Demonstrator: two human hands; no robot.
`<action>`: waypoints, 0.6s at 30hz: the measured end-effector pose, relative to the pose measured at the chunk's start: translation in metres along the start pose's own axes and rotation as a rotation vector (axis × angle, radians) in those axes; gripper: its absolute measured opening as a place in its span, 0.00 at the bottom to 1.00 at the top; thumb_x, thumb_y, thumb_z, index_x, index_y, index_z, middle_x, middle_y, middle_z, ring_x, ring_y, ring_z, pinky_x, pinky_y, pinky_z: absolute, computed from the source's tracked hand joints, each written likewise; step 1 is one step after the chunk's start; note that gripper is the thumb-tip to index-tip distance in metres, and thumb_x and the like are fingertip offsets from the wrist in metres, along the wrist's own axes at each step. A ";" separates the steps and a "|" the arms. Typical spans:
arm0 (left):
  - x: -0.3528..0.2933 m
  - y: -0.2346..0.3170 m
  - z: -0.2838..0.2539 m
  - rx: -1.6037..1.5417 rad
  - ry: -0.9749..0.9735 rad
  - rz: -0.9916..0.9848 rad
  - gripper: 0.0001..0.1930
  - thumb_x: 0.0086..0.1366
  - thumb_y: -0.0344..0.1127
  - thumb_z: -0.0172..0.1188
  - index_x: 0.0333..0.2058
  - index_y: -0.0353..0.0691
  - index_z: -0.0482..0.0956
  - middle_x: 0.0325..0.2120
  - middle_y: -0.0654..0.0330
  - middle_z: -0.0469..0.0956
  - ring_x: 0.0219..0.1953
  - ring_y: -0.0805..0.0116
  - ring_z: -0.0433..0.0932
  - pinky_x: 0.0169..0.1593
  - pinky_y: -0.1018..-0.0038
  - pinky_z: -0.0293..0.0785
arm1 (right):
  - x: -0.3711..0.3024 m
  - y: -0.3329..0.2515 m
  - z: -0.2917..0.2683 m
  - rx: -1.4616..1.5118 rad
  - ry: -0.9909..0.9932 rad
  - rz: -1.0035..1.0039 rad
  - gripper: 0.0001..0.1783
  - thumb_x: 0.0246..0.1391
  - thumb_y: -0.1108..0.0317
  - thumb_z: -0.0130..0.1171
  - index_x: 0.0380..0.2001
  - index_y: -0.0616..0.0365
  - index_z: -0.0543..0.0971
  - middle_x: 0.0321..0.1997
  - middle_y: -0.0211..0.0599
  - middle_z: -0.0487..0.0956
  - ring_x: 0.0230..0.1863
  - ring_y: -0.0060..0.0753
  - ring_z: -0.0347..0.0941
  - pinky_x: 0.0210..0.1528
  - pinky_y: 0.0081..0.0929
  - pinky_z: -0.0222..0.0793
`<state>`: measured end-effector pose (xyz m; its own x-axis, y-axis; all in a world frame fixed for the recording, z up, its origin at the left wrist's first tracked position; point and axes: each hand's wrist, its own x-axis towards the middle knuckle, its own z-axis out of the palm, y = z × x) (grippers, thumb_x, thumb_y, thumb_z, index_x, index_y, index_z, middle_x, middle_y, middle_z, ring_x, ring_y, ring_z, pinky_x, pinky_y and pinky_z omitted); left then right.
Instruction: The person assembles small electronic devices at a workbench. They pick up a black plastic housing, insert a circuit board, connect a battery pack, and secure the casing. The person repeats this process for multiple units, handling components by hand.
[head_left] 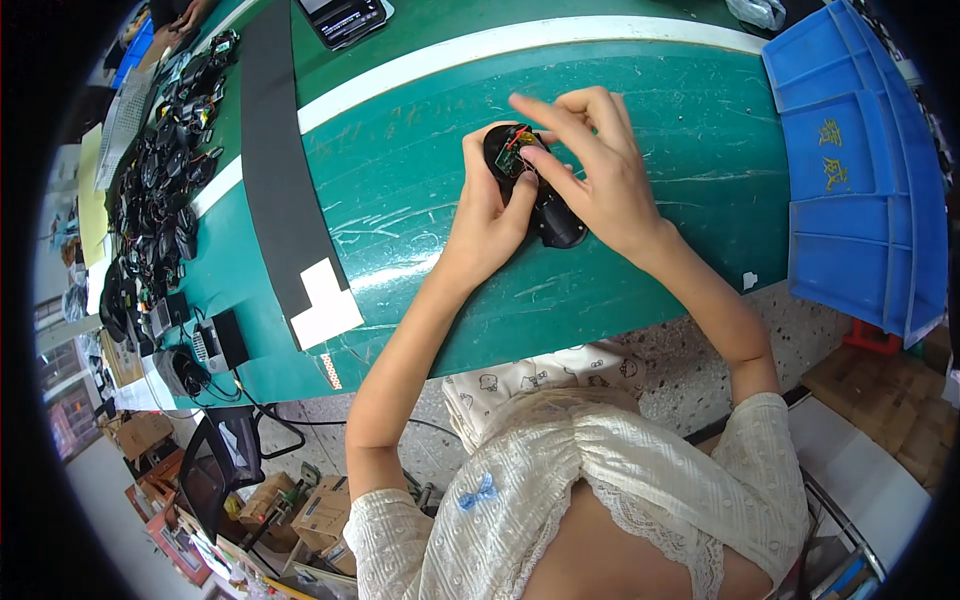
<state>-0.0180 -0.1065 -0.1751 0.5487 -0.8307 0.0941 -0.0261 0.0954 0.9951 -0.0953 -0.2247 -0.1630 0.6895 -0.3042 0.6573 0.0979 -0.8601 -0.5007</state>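
A black device housing (pixel 562 225), rounded at one end and cylindrical at the other, is held just above the green table. Its upper end lies open, showing a small green circuit board (pixel 509 158) and thin coloured wires. My left hand (pixel 490 215) grips the housing from the left, its thumb pressed near the board. Over the right side of the housing is my right hand (pixel 600 165), fingers apart. Its index finger is stretched out above the device, and the thumb tip is at the board and wires. Whether that thumb touches them is hard to see.
A dark strip (pixel 275 150) crosses the table (pixel 400 225) on the left, with a white paper piece (pixel 328 308) at its near end. Beyond it lies a heap of black devices (pixel 165 190). Blue bins (pixel 840 170) stand right; a screened device (pixel 345 20) lies far off.
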 end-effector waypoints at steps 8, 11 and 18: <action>0.000 -0.014 -0.006 0.150 0.013 0.077 0.21 0.62 0.22 0.47 0.52 0.37 0.54 0.44 0.55 0.64 0.47 0.69 0.66 0.52 0.74 0.63 | -0.009 -0.006 0.004 -0.067 -0.025 -0.177 0.11 0.37 0.76 0.60 0.30 0.59 0.76 0.30 0.33 0.69 0.32 0.34 0.65 0.32 0.26 0.66; 0.000 -0.015 -0.008 0.150 0.016 0.105 0.21 0.61 0.22 0.47 0.52 0.37 0.53 0.43 0.55 0.64 0.47 0.69 0.66 0.51 0.74 0.63 | -0.013 -0.005 0.008 -0.042 0.009 -0.197 0.12 0.38 0.75 0.61 0.31 0.60 0.75 0.31 0.33 0.70 0.33 0.35 0.66 0.31 0.26 0.66; 0.001 -0.002 -0.003 0.118 0.006 0.084 0.23 0.58 0.19 0.45 0.51 0.35 0.49 0.43 0.49 0.65 0.41 0.61 0.75 0.44 0.69 0.71 | -0.003 -0.004 -0.003 0.067 0.088 0.143 0.13 0.44 0.66 0.63 0.33 0.59 0.74 0.28 0.33 0.71 0.30 0.34 0.65 0.32 0.29 0.62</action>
<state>-0.0149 -0.1061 -0.1771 0.5457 -0.8189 0.1775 -0.1700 0.0992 0.9804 -0.0999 -0.2213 -0.1614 0.6345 -0.4587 0.6221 0.0533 -0.7769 -0.6273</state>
